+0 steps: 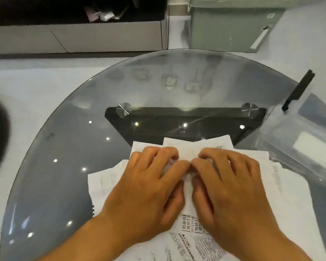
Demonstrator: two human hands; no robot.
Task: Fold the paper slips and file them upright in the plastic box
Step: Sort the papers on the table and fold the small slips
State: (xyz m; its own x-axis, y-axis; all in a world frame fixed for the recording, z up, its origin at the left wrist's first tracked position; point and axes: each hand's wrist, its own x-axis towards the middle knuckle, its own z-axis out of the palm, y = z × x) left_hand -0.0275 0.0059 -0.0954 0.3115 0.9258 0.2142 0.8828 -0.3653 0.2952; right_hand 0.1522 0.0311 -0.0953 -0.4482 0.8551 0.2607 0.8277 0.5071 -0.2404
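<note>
On the near part of the round glass table, a loose pile of paper slips lies spread flat, and both hands work on top of it. The left hand and the right hand sit side by side, palms down, index fingertips and thumbs almost meeting over one narrow slip on top of the pile. Each hand has its fingers curled and pinches this slip between thumb and forefinger, the left on its left edge, the right on its right edge. The slip's long axis runs away from the person toward the middle of the table, with its printed end nearest the person and its far end reaching past the fingertips. It looks creased or bunched between the thumbs, though blur hides how far it is folded. The clear plastic box stands at the table's right edge, just right of the pile and touching or overlapping its outer sheets; a black clip-like part sticks up from its far side. Beyond the table stand a low white cabinet and a grey-green bin
</note>
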